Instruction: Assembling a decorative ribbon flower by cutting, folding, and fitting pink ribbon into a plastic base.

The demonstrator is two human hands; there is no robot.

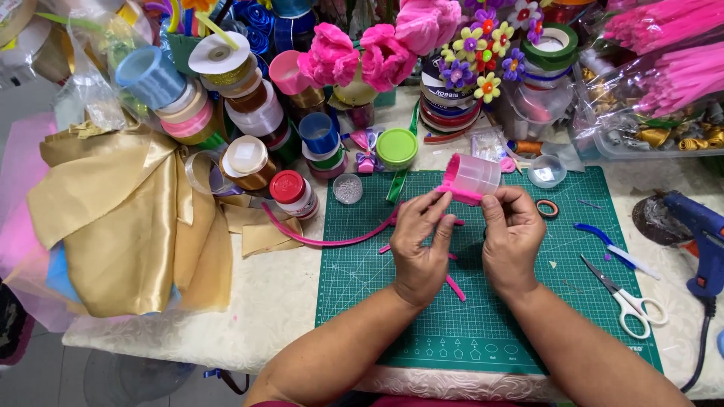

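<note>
I hold the small clear tub [473, 175] above the far part of the green cutting mat [483, 324], my left hand [420, 245] and right hand [511, 240] both pinching the pink strip [456, 192] against its base. I'd judge it best to keep the strip taut and level.

Both hands work over a green cutting mat [483, 316] on a cloth-covered table. The left hand [419, 245] and the right hand [513, 237] together pinch a pink ribbon [460, 194] against the lower edge of a small clear plastic cup [475, 173] lying on its side. A long pink strip [324, 240] curves away to the left. White-handled scissors [626, 298] lie on the mat to the right, with a blue glue gun [697, 226] beyond them. Gold fabric [124, 218] is heaped at the left, and ribbon spools [241, 98] crowd the far side.
</note>
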